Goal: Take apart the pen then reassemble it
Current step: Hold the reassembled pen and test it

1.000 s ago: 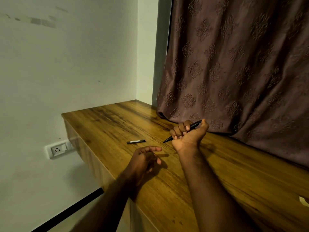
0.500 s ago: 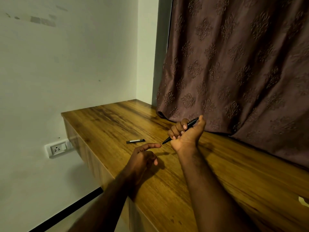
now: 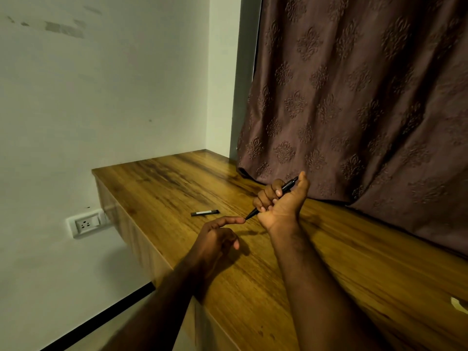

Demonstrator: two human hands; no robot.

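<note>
Slanting down and to the left, the pen [image 3: 288, 186] sits in the right hand [image 3: 282, 206], whose fingers curl round its barrel above the table [image 3: 162, 178]. Its tip points at the left hand [image 3: 217, 240], whose index finger stretches out to the tip while the other fingers bend loosely and hold nothing. A short black piece [image 3: 205, 213], probably the cap, lies flat just beyond the left hand, the nearer one to it.

The left forearm [image 3: 157, 307] and right forearm [image 3: 316, 287] are bare to the frame's lower edge. The left hand [image 3: 217, 239] and right hand [image 3: 281, 206] are bare too, with short nails.
</note>
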